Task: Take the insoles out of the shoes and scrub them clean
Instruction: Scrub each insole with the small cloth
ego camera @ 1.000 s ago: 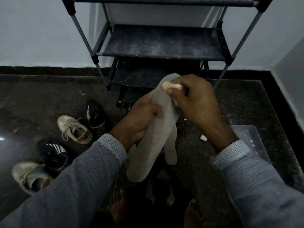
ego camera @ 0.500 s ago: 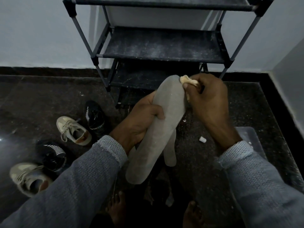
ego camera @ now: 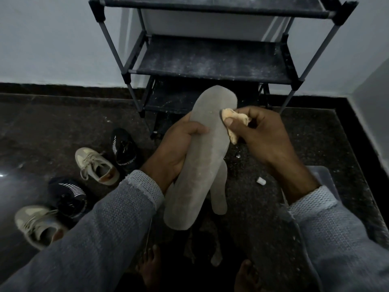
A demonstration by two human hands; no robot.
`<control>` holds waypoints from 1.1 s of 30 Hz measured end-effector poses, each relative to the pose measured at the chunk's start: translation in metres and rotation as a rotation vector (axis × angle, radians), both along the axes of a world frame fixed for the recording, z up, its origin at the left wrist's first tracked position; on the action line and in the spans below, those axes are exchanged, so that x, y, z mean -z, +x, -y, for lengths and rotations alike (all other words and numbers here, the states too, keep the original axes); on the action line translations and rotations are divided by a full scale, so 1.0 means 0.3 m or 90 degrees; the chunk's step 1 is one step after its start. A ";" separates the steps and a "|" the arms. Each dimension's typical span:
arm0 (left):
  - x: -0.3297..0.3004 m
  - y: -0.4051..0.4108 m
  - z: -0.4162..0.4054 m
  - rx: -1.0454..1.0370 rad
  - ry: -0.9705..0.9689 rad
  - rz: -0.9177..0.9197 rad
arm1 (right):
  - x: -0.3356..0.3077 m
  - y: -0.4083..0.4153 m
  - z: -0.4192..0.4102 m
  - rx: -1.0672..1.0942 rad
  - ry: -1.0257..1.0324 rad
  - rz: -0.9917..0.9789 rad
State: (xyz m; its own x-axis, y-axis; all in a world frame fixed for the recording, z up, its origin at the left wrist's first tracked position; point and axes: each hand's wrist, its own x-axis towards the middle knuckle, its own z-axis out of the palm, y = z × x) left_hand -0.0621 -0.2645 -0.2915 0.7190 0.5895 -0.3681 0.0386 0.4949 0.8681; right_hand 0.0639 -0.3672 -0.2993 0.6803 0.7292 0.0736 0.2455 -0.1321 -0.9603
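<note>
— What was on the floor?
— Two tan shoes and two black shoes lay at the left. A shoe rack stood by the wall. A small white bit lay at the right, near a clear lid.

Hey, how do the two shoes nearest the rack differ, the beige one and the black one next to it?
The beige shoe is pale with light laces; the black shoe is dark with white stripes. The beige shoe lies nearer the person with its opening in plain view, while the black shoe lies closer to the rack and its opening is hard to make out. Both rest on the dark floor, side by side, untouched by either hand.
</note>
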 end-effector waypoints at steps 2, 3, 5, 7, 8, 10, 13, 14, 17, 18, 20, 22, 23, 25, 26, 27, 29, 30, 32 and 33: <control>-0.003 0.001 0.010 -0.008 -0.038 0.003 | 0.001 0.000 -0.004 0.029 0.016 0.012; -0.003 0.001 0.016 -0.009 -0.055 0.003 | 0.000 0.000 -0.007 0.045 0.027 0.016; -0.004 0.004 0.029 -0.004 -0.082 0.005 | -0.001 -0.002 -0.011 0.067 0.048 0.012; -0.003 0.007 0.034 -0.002 -0.088 -0.001 | 0.002 -0.006 -0.013 0.072 0.061 0.010; -0.004 0.007 0.034 -0.003 -0.089 -0.003 | 0.007 -0.008 -0.014 0.073 0.060 0.034; -0.006 0.008 0.031 -0.005 -0.093 -0.002 | 0.020 -0.012 -0.015 0.077 0.032 0.163; -0.004 0.007 0.027 -0.012 -0.104 0.000 | 0.021 -0.020 -0.016 0.060 0.000 0.291; -0.004 0.007 0.027 -0.011 -0.112 0.004 | 0.014 -0.028 -0.016 0.016 -0.006 0.285; 0.001 0.008 0.021 -0.014 -0.148 0.018 | 0.003 -0.059 -0.020 -0.159 -0.042 0.304; 0.002 0.008 0.021 -0.016 -0.153 0.021 | 0.003 -0.063 -0.022 -0.174 -0.043 0.315; 0.001 0.008 0.026 -0.014 -0.144 0.020 | 0.005 -0.054 -0.023 -0.094 -0.029 0.328; 0.000 0.009 0.032 -0.010 -0.123 0.014 | 0.005 -0.031 -0.019 0.037 -0.012 0.349; 0.000 0.009 0.035 -0.008 -0.113 0.010 | 0.006 -0.020 -0.015 0.078 -0.003 0.353; 0.001 0.010 0.035 -0.003 -0.109 0.008 | 0.006 -0.015 -0.011 0.071 0.003 0.346; 0.000 0.009 0.034 -0.003 -0.115 0.013 | 0.004 -0.022 -0.013 0.024 -0.005 0.343; 0.001 0.009 0.032 -0.005 -0.122 0.018 | 0.002 -0.034 -0.017 -0.037 -0.018 0.344; 0.002 0.008 0.030 -0.008 -0.127 0.023 | 0.001 -0.056 -0.026 -0.127 -0.027 0.360; 0.002 0.008 0.030 -0.009 -0.126 0.024 | 0.001 -0.060 -0.032 -0.126 -0.022 0.363; -0.001 0.008 0.037 -0.003 -0.124 0.034 | 0.004 -0.053 -0.035 -0.042 -0.008 0.355; 0.000 0.009 0.041 0.004 -0.120 0.035 | 0.008 -0.044 -0.034 0.015 -0.006 0.355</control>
State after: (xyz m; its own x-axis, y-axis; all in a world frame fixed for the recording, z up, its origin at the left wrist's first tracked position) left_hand -0.0594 -0.2769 -0.2915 0.7443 0.5098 -0.4314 -0.0028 0.6483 0.7613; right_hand 0.0507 -0.3569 -0.3016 0.5563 0.7170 0.4200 0.7126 -0.1516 -0.6850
